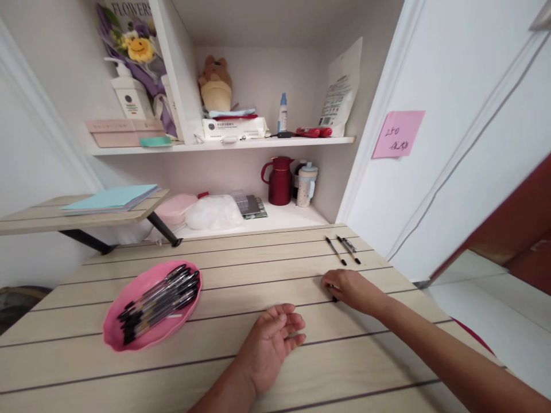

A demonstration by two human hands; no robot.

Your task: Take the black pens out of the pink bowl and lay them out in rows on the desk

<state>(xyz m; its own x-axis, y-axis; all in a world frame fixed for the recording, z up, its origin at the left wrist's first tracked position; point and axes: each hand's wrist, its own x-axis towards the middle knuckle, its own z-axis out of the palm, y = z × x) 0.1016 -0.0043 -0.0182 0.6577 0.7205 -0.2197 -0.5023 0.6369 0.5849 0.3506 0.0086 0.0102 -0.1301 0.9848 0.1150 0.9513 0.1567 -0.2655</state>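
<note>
My right hand [350, 288] is closed low over the table, its fingers around a pen [334, 299]; only a dark end of that pen shows beneath them. Palm up with curled, parted fingers, my left hand [275, 344] holds nothing. Beyond my right hand lie a black-tipped pen [335, 250] and, beside it, another pen [348, 250] with a clear clip-like piece against it. To the left, a pink scalloped dish [110, 332] holds a heap of black-capped pens [163, 298] and a small white stick.
A wooden riser [142, 213] on black legs bears light blue paper [112, 198] at the left. Behind the table, the shelf holds a dark red jug [280, 180], a pale cup [306, 186] and a plastic bag [214, 212]. A pink note [398, 134] is on the wall.
</note>
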